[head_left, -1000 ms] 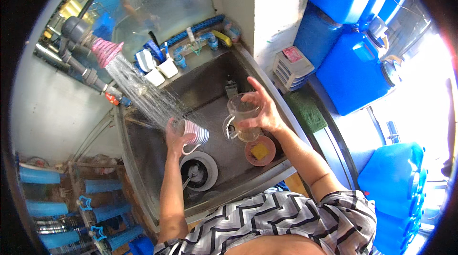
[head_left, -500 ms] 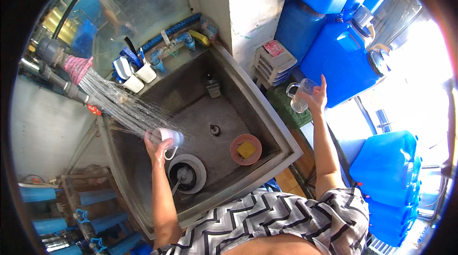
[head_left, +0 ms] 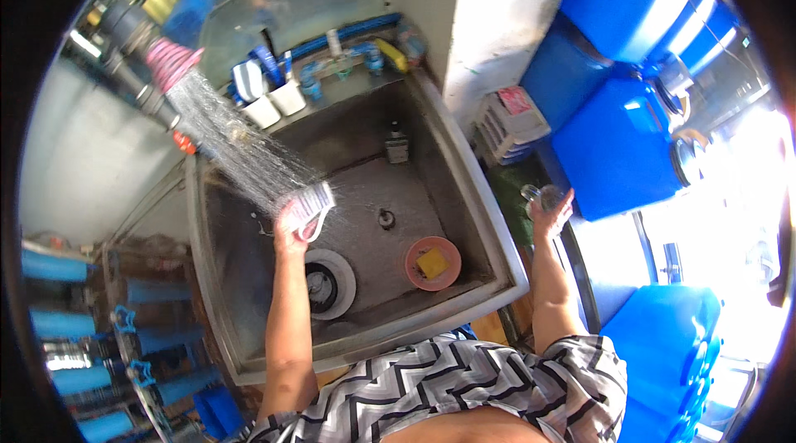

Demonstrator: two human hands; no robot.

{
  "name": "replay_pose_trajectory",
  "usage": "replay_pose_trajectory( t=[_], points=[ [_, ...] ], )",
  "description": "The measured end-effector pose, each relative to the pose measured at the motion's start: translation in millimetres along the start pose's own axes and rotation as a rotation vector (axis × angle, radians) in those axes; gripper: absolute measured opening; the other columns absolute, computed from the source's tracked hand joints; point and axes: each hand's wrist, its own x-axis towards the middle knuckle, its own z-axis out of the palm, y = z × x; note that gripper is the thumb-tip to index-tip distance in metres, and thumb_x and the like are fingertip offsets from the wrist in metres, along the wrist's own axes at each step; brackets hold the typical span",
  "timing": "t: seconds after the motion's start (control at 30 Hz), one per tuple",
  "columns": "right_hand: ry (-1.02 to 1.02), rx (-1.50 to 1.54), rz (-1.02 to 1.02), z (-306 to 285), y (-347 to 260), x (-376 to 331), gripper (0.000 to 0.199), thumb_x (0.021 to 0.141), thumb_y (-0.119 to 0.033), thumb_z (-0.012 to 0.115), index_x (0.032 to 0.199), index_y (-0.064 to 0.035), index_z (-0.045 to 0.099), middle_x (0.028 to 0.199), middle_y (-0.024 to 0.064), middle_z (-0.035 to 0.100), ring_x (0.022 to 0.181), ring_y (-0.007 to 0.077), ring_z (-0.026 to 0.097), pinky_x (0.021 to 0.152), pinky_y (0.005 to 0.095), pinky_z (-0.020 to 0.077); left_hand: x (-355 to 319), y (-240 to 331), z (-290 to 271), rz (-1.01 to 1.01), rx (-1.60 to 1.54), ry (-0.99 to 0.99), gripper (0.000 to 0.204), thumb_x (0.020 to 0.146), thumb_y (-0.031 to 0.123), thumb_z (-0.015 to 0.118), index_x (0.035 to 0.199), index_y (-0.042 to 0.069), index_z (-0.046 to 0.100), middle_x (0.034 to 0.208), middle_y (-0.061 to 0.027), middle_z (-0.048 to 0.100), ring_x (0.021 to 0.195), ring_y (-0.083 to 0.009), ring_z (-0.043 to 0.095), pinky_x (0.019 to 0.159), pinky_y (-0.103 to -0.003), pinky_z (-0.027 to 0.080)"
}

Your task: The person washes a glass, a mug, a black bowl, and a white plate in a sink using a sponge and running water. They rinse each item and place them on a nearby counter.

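Observation:
My left hand (head_left: 290, 232) is closed around a pale patterned mug (head_left: 312, 201) with a white handle, tilted in the falling water over the left side of the sink (head_left: 348, 182). Water pours from a pipe wrapped in pink cloth (head_left: 172, 62). Below that hand, a white bowl (head_left: 347, 287) with a dark vessel inside stands on the sink floor. Beyond the sink's right rim, my right hand (head_left: 551, 217) has its fingers around a clear glass (head_left: 547, 196), low over a green surface (head_left: 507, 186). Another clear glass piece (head_left: 529, 192) shows beside it.
A pink bowl (head_left: 448, 275) holding a yellow sponge (head_left: 432, 262) sits at the sink's near right. White holders with brushes (head_left: 287, 96) and blue taps (head_left: 312, 78) line the back ledge. Small white drawers (head_left: 512, 124) and large blue containers (head_left: 618, 145) stand at the right.
My right hand has lowered the clear glass toward the green surface. The mug in my left hand has turned and stays under the water. The whole view has shifted slightly.

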Motion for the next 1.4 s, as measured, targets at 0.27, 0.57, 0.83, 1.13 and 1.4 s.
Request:
replay_pose_trajectory(
  t=[0.27, 0.57, 0.83, 1.13, 1.4],
  points=[
    [-0.116, -0.230, -0.018, -5, 2, 5, 0.116, 0.055, -0.054, 0.080, 0.145, -0.0180, 0.018, 0.139, 0.0290, 0.028, 0.125, 0.0461, 0.034, 0.101, 0.0502, 0.0349, -5, -7, 2, -0.270, -0.347, -0.145, 0.045, 0.082, 0.046, 0.057, 0.110, 0.011, 0.057, 0.102, -0.0095, 0.064, 0.085, -0.0246, 0.063, 0.055, -0.035, 0.055],
    [-0.066, 0.229, -0.544, -48, -208, -11, 0.090, 0.061, -0.033, 0.082, 0.137, -0.0132, 0.039, 0.137, 0.0206, 0.041, 0.127, 0.0354, 0.038, 0.104, 0.0474, 0.0324, 18, 16, -31, -0.308, 0.042, -0.133, 0.032, 0.072, 0.015, 0.077, 0.098, 0.008, 0.060, 0.084, -0.0055, 0.064, 0.071, -0.0192, 0.063, 0.056, -0.028, 0.053],
    [-1.328, 0.389, -1.358, -1, -424, -178, 0.100, 0.050, -0.024, 0.087, 0.136, -0.0105, 0.039, 0.133, 0.0164, 0.045, 0.124, 0.0336, 0.041, 0.100, 0.0405, 0.0384, -12, 54, 0, -0.385, 0.618, -0.383, 0.042, 0.065, 0.006, 0.080, 0.103, 0.006, 0.062, 0.078, 0.0004, 0.060, 0.058, -0.0075, 0.052, 0.048, -0.021, 0.041],
    [-0.999, 0.080, -0.985, 63, -419, -227, 0.033, 0.063, -0.034, 0.073, 0.084, -0.0096, 0.069, 0.074, 0.0113, 0.067, 0.070, 0.0284, 0.067, 0.066, 0.0401, 0.0529, 4, 44, -54, -0.062, 0.135, -0.095, 0.063, 0.074, 0.029, 0.076, 0.130, 0.019, 0.048, 0.118, -0.0067, 0.058, 0.106, -0.0248, 0.056, 0.081, -0.052, 0.048],
    [-0.576, -0.037, -1.668, 53, -394, -264, 0.054, 0.075, -0.015, 0.063, 0.127, -0.0129, 0.048, 0.119, 0.0064, 0.057, 0.113, 0.0252, 0.052, 0.097, 0.0542, 0.0378, 58, 8, -52, -0.345, -0.231, -0.287, 0.043, 0.083, 0.041, 0.060, 0.111, 0.008, 0.058, 0.104, -0.0088, 0.064, 0.093, -0.0266, 0.063, 0.078, -0.044, 0.053]
  ],
)
